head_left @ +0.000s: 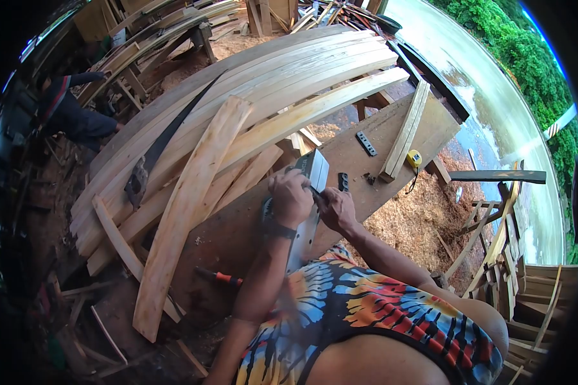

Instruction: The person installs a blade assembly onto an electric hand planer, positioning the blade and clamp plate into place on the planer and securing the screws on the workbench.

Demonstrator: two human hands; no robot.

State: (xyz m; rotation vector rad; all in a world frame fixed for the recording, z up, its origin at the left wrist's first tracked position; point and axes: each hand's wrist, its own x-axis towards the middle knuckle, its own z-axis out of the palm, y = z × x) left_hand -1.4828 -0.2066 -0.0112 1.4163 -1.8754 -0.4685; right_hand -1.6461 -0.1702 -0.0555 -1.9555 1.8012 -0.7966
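Note:
In front of me on the brown board (234, 237) lies a long machine with a flat silver metal sole (316, 170), which looks like a power planer turned sole up. Over its middle is my left hand (290, 196), fingers curled closed, a dark band round the wrist. My right hand (338, 210) is closed at its right edge, gripping the end of a thin dark tool (315, 192) that runs between both hands; its kind is hard to tell. Just beyond sits a small black slotted piece (344, 181), and a similar black slotted bar (366, 143) lies farther off.
Long curved planks (270, 90) spread across the left, with a handsaw (173, 125) and a loose board (192, 205) on top. A yellow tape measure (414, 158) lies beside wooden strips (406, 131). Below are a red-handled tool (228, 278) and shavings (398, 224). Another person (74, 109) bends at far left.

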